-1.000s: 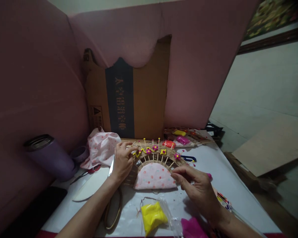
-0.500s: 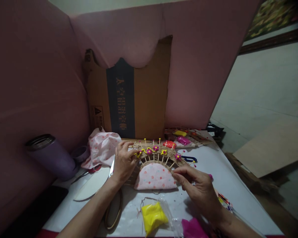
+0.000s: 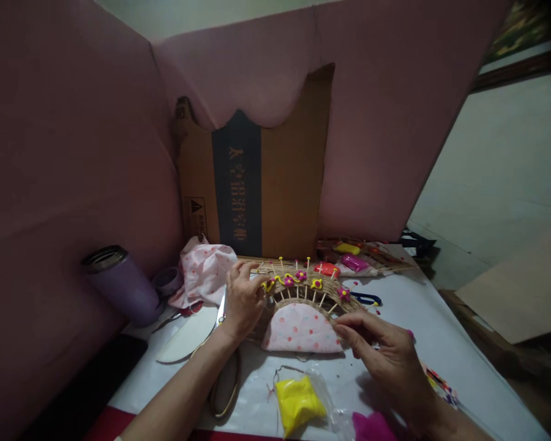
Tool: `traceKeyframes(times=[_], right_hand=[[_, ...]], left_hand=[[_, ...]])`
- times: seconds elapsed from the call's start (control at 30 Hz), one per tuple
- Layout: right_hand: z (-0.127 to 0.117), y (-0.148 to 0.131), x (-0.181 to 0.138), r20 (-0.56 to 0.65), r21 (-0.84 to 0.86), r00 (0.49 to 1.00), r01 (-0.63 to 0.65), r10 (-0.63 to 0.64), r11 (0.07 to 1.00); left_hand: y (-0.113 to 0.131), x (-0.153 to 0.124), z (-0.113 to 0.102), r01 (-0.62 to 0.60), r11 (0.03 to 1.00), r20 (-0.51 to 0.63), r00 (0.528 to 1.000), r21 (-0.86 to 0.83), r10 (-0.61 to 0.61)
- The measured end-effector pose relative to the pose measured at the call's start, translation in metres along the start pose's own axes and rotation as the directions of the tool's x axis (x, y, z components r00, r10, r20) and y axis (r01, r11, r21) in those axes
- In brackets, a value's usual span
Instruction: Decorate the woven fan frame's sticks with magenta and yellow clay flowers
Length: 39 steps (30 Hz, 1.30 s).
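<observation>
A half-round woven fan piece (image 3: 308, 288) with upright sticks and small yellow and pink clay flowers stands on the white table (image 3: 395, 306). Its middle is a pink dotted fabric half-circle (image 3: 300, 331). My left hand (image 3: 244, 300) grips the woven arc at its left end, fingers curled round it. Over at the arc's right end my right hand (image 3: 386, 352) has its fingers pinched together at the edge; what they hold is too small to make out.
A yellow clay pack in a clear bag (image 3: 298, 401) and magenta clay (image 3: 371, 427) lie near the front edge. A purple tumbler (image 3: 119, 285), dotted cloth (image 3: 204, 269), scissors (image 3: 220, 306), a wooden hoop (image 3: 224, 386), and more clay packs (image 3: 344, 257) surround the piece. A cardboard sheet (image 3: 257, 177) leans behind.
The camera view has shifted, so everything sits a little further right. Both hands stay on the ends of the woven piece with hardly any movement.
</observation>
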State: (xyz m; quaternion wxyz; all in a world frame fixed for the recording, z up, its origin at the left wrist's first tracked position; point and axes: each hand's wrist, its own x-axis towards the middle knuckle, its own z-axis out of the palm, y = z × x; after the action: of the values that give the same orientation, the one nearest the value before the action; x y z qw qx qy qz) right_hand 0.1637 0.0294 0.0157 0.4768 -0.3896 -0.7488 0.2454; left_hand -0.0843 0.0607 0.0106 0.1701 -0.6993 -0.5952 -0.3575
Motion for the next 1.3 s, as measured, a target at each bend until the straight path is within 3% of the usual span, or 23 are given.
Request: traceKeyframes(times=[0.27, 0.63, 0.83, 1.3], right_hand=[[0.0013, 0.0077, -0.0023, -0.006, -0.022, 1.0, 0.02, -0.02, 1.0], [0.0005, 0.0019, -0.0004, -0.006, -0.017, 1.0, 0.014, -0.014, 1.0], [0.0011, 0.0031, -0.0009, -0.001, -0.016, 1.0, 0.007, -0.007, 1.0], [0.0015, 0.0014, 0.0003, -0.008, -0.013, 1.0, 0.017, -0.017, 1.0]], left_hand=[[0.0011, -0.0001, -0.0003, -0.012, 0.999, -0.008, 1.0, 0.05, 0.013], [0.0069, 0.0003, -0.0049, -0.153, 0.973, -0.009, 0.988, 0.175, 0.157], [0.0063, 0.0019, -0.0048, -0.113, 0.978, -0.074, 0.989, 0.174, 0.127], [0.0071, 0.0016, -0.0075, -0.144, 0.971, 0.003, 0.989, 0.193, 0.146]])
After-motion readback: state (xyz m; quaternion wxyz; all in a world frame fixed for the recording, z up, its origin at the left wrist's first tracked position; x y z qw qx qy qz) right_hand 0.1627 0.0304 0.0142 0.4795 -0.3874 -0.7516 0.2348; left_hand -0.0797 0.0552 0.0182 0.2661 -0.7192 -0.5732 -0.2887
